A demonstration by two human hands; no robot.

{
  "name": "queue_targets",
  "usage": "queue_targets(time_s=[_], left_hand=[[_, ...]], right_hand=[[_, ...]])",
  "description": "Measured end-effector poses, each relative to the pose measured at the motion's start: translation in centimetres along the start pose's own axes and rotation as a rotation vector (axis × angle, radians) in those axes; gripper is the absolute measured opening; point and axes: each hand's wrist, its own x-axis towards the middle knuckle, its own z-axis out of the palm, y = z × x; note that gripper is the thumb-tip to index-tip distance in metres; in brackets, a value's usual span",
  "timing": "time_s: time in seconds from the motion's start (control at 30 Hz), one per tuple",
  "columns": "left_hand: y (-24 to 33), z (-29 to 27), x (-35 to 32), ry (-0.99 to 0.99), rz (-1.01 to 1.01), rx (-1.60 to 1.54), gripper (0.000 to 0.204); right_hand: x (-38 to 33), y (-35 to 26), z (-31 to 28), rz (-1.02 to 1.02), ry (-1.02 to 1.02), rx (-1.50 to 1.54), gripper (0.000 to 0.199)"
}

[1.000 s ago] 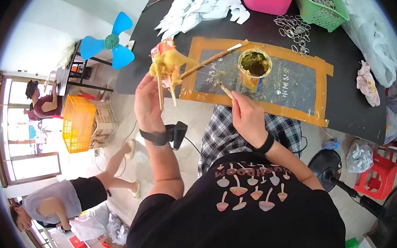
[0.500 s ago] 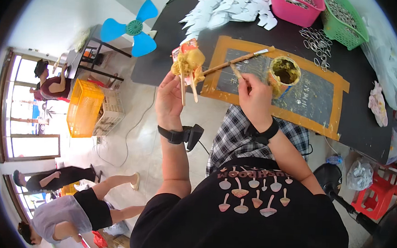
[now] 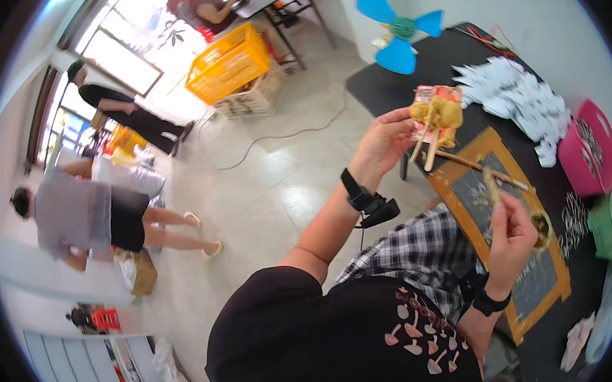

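My left hand [image 3: 388, 138] is closed around a small red and white packet [image 3: 452, 95] carrying thick lumps of yellow paste [image 3: 449, 116]. Two flat wooden sticks [image 3: 432, 148] poke out of the paste, their bare ends pointing down. Between the thumb and fingers of my right hand [image 3: 516, 232] is a thin stick [image 3: 490, 183], its upper end yellowish and slightly blurred. Partly behind that hand stands an open can [image 3: 542, 232] with yellow-green paste inside. A long brown stick [image 3: 489, 168] lies slanted over the dark board [image 3: 487, 135] edged with orange tape.
White cut pieces [image 3: 512, 91] are heaped on the black table, beside a pink basket [image 3: 589, 149] and green basket [image 3: 609, 220] of metal rings. A blue-bladed fan [image 3: 403, 27] stands at the far corner. Yellow crates [image 3: 228, 61] and several people are to the left.
The view has turned left, so the table and both hands sit farther right in the picture. The packet stays in my left hand, the stick in my right.
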Motion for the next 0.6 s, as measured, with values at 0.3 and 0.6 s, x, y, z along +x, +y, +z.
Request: queue_targets(time_s=[0.3,0.6], left_hand=[[1.5,-0.4,-1.3,0.016,0.081,-0.055,0.032],[0.9,-2.2,-1.6,0.15,0.107,-0.014,0.038]], right_hand=[[3.9,3.8,7.5,0.2,-0.116,0.246,0.02],[5.6,3.4,10.0,0.147,0.011,0.326,0.02]])
